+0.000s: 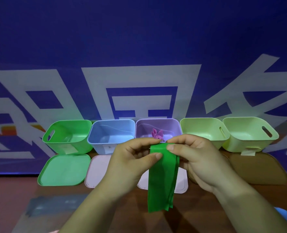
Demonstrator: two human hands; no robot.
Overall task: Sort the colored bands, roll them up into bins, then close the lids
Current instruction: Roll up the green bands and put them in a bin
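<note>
At the lower centre of the frame, your left hand (136, 158) and right hand (193, 157) hold a folded green band (161, 179) by its top edge, above the table (13, 190). Each grip is clamped on the band, thumb and forefinger pinching it, and the rest hangs down in layers toward you. Behind your hands, lids lie flat in a row: a green lid (63, 170) at the left, a left pink lid (97, 172), a right pink lid (181, 182), and a brown lid (257, 169) at the right. Farther back stand five open bins: a green bin (68, 137), a blue bin (110, 135), a purple bin (171, 130) holding a pink band (157, 134), a pale yellow-green bin (201, 132) and a second pale yellow-green bin (250, 133). A blue backdrop (139, 39) with large white characters fills the upper frame.
</note>
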